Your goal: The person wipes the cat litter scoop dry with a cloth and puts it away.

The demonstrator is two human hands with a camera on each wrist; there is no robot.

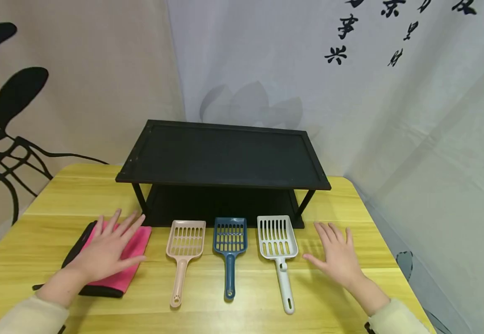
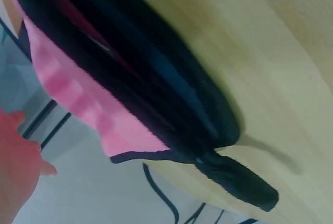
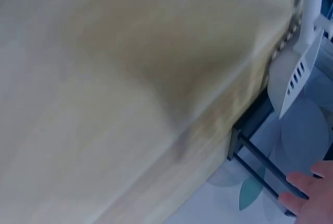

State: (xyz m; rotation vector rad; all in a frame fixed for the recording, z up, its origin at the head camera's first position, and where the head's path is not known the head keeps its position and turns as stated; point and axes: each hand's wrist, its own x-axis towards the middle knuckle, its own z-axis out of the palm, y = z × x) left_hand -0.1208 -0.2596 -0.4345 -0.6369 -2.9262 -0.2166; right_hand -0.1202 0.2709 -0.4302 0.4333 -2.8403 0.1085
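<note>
My left hand (image 1: 107, 253) is spread over a folded pink cloth item with black edging (image 1: 135, 248); in the left wrist view this pink and black item (image 2: 99, 99) shows an opening and a black tab. Three slotted litter scoops lie in a row between my hands: a pink one (image 1: 186, 241), a blue one (image 1: 230, 241) and a white one (image 1: 283, 273). My right hand (image 1: 337, 255), fingers spread, hovers just right of the white scoop and holds nothing. In the right wrist view the white scoop (image 3: 291, 73) appears at the upper right.
A black two-tier rack (image 1: 225, 155) stands behind the scoops, whose heads reach its lower front edge. The wooden table (image 1: 263, 306) ends at rounded back corners. A pale curtain (image 1: 242, 60) with dark lettering and leaf shapes hangs behind.
</note>
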